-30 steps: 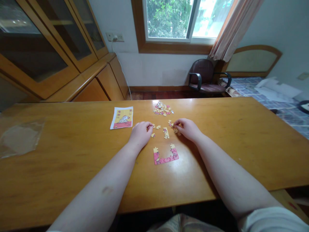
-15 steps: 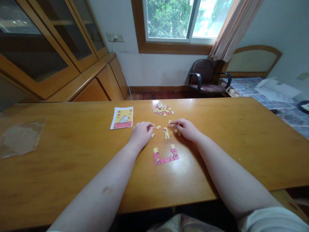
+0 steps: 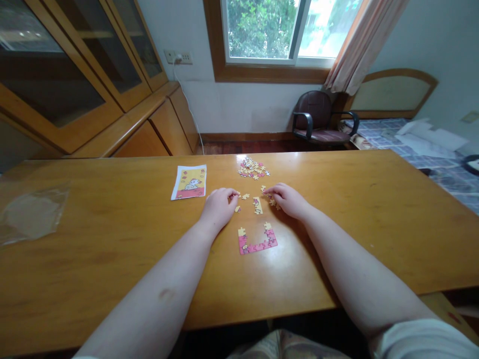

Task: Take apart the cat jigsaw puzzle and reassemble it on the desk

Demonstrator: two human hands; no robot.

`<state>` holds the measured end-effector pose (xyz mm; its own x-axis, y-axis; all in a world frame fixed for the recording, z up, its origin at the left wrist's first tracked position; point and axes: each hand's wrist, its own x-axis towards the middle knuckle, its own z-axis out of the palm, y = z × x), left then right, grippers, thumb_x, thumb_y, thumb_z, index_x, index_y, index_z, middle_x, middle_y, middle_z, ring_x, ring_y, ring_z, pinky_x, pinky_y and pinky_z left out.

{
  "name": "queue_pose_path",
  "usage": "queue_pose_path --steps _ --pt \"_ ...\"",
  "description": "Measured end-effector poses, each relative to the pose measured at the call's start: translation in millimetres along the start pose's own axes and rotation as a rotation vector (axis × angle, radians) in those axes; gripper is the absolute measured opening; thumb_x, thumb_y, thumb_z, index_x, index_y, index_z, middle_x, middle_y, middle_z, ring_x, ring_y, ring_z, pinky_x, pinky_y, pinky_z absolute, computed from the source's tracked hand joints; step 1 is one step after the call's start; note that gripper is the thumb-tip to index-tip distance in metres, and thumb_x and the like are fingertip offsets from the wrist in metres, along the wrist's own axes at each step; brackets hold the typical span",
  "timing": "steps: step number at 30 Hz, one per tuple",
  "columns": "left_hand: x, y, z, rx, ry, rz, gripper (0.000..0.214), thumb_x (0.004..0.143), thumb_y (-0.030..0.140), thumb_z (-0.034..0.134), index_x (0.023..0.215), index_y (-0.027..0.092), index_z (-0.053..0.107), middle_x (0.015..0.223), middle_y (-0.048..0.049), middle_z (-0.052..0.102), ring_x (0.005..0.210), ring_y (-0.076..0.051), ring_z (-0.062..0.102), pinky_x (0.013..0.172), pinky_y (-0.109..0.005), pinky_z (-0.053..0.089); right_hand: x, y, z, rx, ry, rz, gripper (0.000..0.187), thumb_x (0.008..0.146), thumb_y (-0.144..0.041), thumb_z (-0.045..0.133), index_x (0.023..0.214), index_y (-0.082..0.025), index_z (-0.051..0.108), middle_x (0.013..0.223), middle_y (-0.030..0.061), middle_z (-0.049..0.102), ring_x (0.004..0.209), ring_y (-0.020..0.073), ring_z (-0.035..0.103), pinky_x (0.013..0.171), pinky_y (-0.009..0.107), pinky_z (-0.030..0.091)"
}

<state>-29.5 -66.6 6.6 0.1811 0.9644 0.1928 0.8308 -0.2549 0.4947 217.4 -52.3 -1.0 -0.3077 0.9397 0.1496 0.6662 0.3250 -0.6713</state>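
A U-shaped strip of joined pink and yellow puzzle pieces (image 3: 257, 240) lies on the wooden table (image 3: 112, 239) in front of me. Beyond it sit a small joined yellow section (image 3: 257, 205) and a few loose pieces (image 3: 245, 197). My left hand (image 3: 219, 205) rests curled on the table, its fingertips pinched at a loose piece by the scattered ones. My right hand (image 3: 288, 199) is curled too, fingertips pinching small pieces just right of the yellow section. A heap of loose pieces (image 3: 252, 168) lies farther back.
A reference picture card (image 3: 189, 182) lies left of my hands. A clear plastic bag (image 3: 30, 212) sits at the table's far left. Wooden glass-door cabinets (image 3: 75, 75) line the left wall. An armchair (image 3: 318, 117) stands under the window, beside a bed (image 3: 419, 144).
My right hand has slid slightly left and forward among the loose pieces. My left hand has barely moved.
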Motion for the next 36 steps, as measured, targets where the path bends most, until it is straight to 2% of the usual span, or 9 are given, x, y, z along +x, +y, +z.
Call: queue_pose_path --steps 8,13,20,25,29,33,36 --pt "0 0 -0.6 0.004 -0.008 0.003 0.023 0.087 0.027 0.048 0.089 0.022 0.071 0.092 -0.0048 0.072 0.091 -0.024 0.062 0.084 -0.036 0.047 0 -3 -2 -0.08 0.064 0.049 0.016 0.087 -0.018 0.056 0.094 -0.017 0.07 0.083 0.0041 0.065 0.076 0.0153 0.057 0.073 0.027 0.044" --pt "0 0 -0.1 0.007 -0.008 0.004 0.023 0.087 0.027 0.049 0.089 0.021 0.071 0.092 -0.0051 0.072 0.091 -0.024 0.062 0.084 -0.036 0.048 -1 -7 -3 -0.061 0.071 0.072 0.014 0.086 -0.024 0.06 0.093 -0.019 0.071 0.076 0.0019 0.066 0.065 0.0139 0.055 0.063 0.026 0.042" --pt "0 -1 0.3 0.009 -0.006 0.013 0.023 0.087 0.027 0.049 0.089 0.021 0.07 0.093 -0.0048 0.072 0.092 -0.024 0.063 0.085 -0.036 0.047 -2 -5 0 0.1 0.03 -0.005 0.016 0.086 -0.021 0.061 0.095 -0.021 0.074 0.094 0.0047 0.073 0.083 0.0166 0.064 0.08 0.03 0.048" --pt "0 0 0.9 0.011 -0.005 0.012 0.022 0.087 0.027 0.049 0.089 0.022 0.07 0.093 -0.0048 0.073 0.094 -0.024 0.063 0.086 -0.036 0.047 -7 -19 0 0.129 -0.2 -0.178 0.023 0.085 -0.01 0.056 0.095 -0.02 0.075 0.095 0.0046 0.072 0.091 0.0163 0.065 0.088 0.03 0.048" --pt "0 0 1.7 0.013 -0.003 0.014 0.023 0.087 0.027 0.049 0.09 0.021 0.07 0.094 -0.005 0.073 0.094 -0.024 0.063 0.087 -0.037 0.047 -14 -35 6 0.077 -0.329 -0.245 0.021 0.086 -0.014 0.059 0.098 -0.021 0.075 0.092 0.0034 0.073 0.089 0.0164 0.065 0.086 0.03 0.049" --pt "0 0 2.4 0.015 -0.001 0.017 0.022 0.087 0.027 0.049 0.09 0.021 0.07 0.094 -0.0049 0.073 0.093 -0.024 0.063 0.086 -0.037 0.047 -15 -38 13 0.016 -0.289 -0.343 0.03 0.086 -0.011 0.059 0.112 -0.021 0.07 0.102 0.0053 0.073 0.095 0.0176 0.064 0.089 0.031 0.047" --pt "0 0 2.4 0.009 -0.002 0.017 0.022 0.087 0.027 0.049 0.09 0.021 0.07 0.093 -0.0046 0.073 0.093 -0.024 0.063 0.086 -0.037 0.047 -13 -33 13 -0.029 -0.203 -0.373 0.024 0.087 -0.011 0.058 0.105 -0.019 0.072 0.099 0.0071 0.072 0.093 0.0184 0.064 0.088 0.032 0.047"
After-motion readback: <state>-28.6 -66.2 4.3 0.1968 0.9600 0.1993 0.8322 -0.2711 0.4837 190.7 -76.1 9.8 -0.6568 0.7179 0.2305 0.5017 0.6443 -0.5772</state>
